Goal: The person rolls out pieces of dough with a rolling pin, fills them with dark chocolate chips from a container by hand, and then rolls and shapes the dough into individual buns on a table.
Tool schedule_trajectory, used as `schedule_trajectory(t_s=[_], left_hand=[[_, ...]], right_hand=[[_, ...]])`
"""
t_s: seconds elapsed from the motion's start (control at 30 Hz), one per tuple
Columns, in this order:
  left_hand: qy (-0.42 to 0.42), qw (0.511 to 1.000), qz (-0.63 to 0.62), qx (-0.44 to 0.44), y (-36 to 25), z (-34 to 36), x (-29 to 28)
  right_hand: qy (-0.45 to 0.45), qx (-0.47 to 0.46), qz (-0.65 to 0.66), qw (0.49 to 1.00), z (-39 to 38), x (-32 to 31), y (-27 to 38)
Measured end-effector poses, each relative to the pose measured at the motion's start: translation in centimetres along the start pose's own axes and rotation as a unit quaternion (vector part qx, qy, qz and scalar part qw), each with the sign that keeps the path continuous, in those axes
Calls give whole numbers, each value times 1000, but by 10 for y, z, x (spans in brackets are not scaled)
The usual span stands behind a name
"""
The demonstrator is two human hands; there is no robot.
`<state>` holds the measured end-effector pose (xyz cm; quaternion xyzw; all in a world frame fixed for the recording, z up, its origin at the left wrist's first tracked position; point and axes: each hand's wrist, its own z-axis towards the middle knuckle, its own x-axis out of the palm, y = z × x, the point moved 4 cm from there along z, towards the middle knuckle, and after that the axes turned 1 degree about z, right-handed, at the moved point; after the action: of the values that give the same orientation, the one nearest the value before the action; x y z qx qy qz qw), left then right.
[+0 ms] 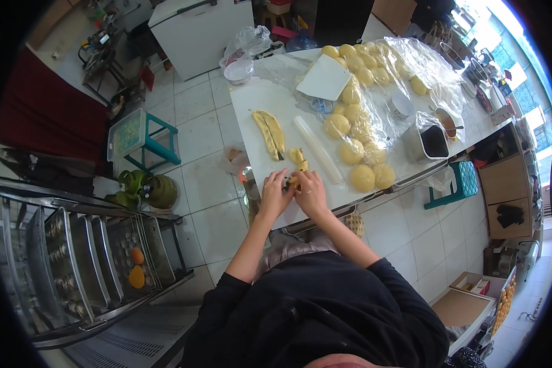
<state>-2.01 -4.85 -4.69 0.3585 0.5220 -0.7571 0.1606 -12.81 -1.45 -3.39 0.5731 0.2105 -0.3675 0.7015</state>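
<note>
At the near edge of the white table [254, 92], my left hand [277, 190] and my right hand [310, 193] meet with bent fingers around a small piece of yellow dough with dark filling [293, 181]. Fingers hide most of that piece. Just beyond my right hand lie more short filled dough pieces [298, 158]. A long strip of filled dough [267, 132] stretches out ahead of my left hand, with a dark line of filling along it. To the right of these rests a pale rolling pin [318, 149], set at a slant.
Several round dough balls [362, 178] fill the table's right part, many under clear plastic sheeting [423, 67]. A white flat board [324, 78] lies by them. Farther right stand a metal container [426, 138] and a bowl [448, 119]. A tray rack [86, 264] is at left.
</note>
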Motion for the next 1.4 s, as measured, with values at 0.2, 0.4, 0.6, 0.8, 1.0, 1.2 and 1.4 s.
schedule_trajectory(t_s=[0.2, 0.4, 0.6, 0.8, 1.0, 1.2, 1.4], left_hand=[[68, 991, -110, -31, 2, 6, 12], [10, 974, -227, -1, 8, 8, 15], [-8, 997, -75, -13, 21, 16, 4], [-18, 992, -121, 25, 9, 9, 8], [26, 998, -6, 59, 9, 12, 15], [6, 997, -71, -43, 11, 14, 10], [-74, 958, -228, -154, 4, -8, 20]], right_hand=[[7, 115, 155, 981, -19, -4, -26], [-22, -61, 2, 998, -3, -1, -13], [-55, 53, 112, 991, -19, -3, -11], [-44, 86, 57, 994, -24, 6, -19], [-48, 37, 55, 997, -22, 5, -24], [-17, 89, 110, 990, -7, -5, -43], [45, 249, 384, 888, 0, -24, -68]])
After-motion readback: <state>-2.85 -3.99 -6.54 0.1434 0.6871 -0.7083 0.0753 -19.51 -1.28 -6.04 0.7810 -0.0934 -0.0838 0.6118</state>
